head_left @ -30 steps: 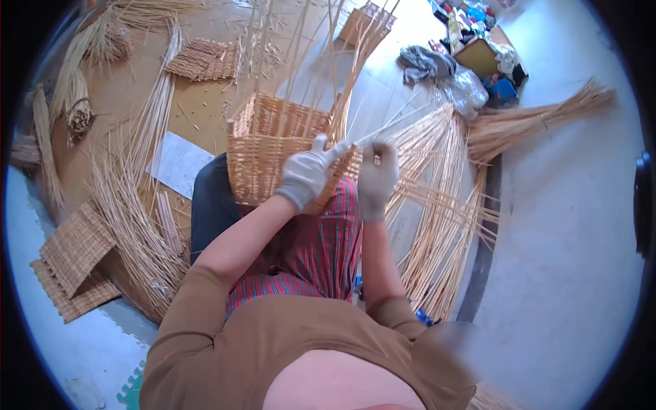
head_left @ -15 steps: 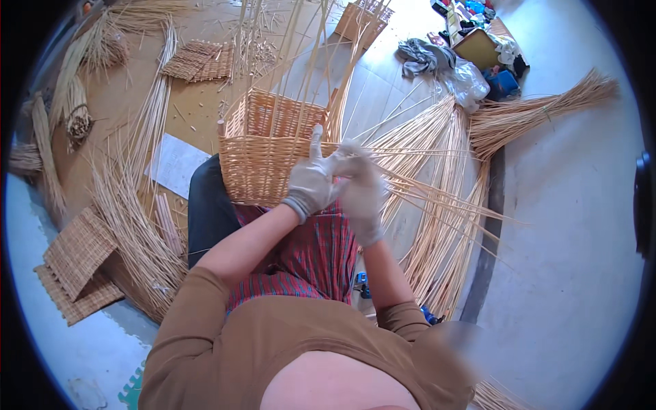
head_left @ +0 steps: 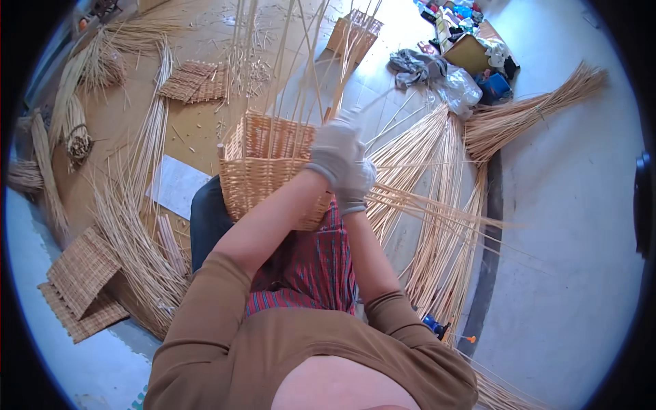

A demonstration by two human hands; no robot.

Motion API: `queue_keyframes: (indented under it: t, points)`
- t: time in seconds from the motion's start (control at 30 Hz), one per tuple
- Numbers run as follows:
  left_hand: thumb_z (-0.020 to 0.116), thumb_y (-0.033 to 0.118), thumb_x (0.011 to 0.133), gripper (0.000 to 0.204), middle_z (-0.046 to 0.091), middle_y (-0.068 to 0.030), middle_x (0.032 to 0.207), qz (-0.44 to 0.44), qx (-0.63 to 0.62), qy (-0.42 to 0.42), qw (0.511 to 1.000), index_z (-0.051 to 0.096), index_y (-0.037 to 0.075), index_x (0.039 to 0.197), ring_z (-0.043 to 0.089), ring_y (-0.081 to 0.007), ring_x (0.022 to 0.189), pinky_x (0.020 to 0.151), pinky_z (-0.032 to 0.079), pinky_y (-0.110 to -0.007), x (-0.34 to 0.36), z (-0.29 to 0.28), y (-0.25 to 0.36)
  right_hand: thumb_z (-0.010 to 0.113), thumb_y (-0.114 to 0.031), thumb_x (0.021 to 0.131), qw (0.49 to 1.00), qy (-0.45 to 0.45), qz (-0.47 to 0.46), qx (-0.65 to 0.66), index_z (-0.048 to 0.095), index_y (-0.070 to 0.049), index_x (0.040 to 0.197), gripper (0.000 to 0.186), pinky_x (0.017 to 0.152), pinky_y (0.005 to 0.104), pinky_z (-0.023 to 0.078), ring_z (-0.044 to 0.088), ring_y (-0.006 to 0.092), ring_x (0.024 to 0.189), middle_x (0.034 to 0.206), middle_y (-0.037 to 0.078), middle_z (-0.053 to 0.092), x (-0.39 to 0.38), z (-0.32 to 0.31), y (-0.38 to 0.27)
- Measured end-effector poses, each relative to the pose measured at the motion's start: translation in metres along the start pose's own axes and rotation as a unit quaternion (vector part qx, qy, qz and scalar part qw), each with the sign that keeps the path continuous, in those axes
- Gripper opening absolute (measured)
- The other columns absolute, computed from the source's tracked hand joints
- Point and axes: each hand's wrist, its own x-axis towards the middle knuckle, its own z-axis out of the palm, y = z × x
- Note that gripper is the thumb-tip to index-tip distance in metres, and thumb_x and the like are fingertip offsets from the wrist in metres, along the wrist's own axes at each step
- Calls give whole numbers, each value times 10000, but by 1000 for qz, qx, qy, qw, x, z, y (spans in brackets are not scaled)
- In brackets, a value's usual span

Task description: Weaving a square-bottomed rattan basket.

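Observation:
A part-woven wicker basket (head_left: 263,186) rests tilted against my lap, its tall upright stakes (head_left: 279,72) rising from the rim. Both my hands wear pale gloves and meet at the basket's right corner. My left hand (head_left: 333,147) crosses over that corner, its fingers curled and partly blurred around a wicker strand that slants up to the right. Just below and touching it, my right hand (head_left: 357,184) is closed, with wicker strands (head_left: 437,206) trailing out to the right beside it. The exact grip of the fingertips is hidden.
A fan of loose wicker (head_left: 437,164) spreads on the floor at right, beside a tied bundle (head_left: 540,106). More strands (head_left: 130,232) lie at left, near woven panels (head_left: 82,266) and a white sheet (head_left: 179,186). Another basket (head_left: 355,37) stands at the back.
My left hand has moved up and right, from the basket's front rim to its corner. My right hand has come in beneath it. The basket sits slightly lower in view.

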Motion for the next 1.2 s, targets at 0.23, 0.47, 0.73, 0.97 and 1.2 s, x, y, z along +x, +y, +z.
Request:
queue_keyframes:
  t: [0.23,0.47,0.73,0.97,1.2]
  points:
    - [619,20,992,412,676,-194,1351,7,-216,73,974,630,6,1404,643,-358,1277,1140,472,-443,-75,-47,-5,722,-379,943,955,-223,114,-157,699,-117,1226,387,969,490,481,688,312,1093,1058,147,752,44,2,1]
    - [616,244,1055,339,689,-135,1346,-166,215,245,931,697,51,1321,592,-351,1292,1151,391,-509,-141,-119,-114,699,-366,1010,933,83,49,347,684,-51,1259,402,1052,513,465,675,358,1136,1115,147,733,-2,-24,-106]
    - [529,284,1116,364,693,-186,1313,-192,32,175,965,707,12,1281,627,-343,1268,1098,476,-453,-153,-103,-151,769,-372,988,880,-239,251,324,192,79,1661,994,1180,365,414,498,301,1471,1557,329,480,32,81,-218]
    - [502,325,1142,433,665,-173,1408,-267,-257,99,924,681,-13,1343,592,-283,1349,1174,421,-397,-157,-105,-183,773,-390,999,765,-100,194,606,542,24,1488,681,930,276,534,660,135,1058,1214,153,729,13,90,-218]
    - [565,366,1106,440,656,-172,1412,-158,-138,69,975,651,52,1402,580,-342,1365,1180,421,-442,-166,-117,-185,760,-312,1021,814,-62,88,571,661,-96,1400,448,737,293,549,640,93,787,886,-14,707,16,51,-224]
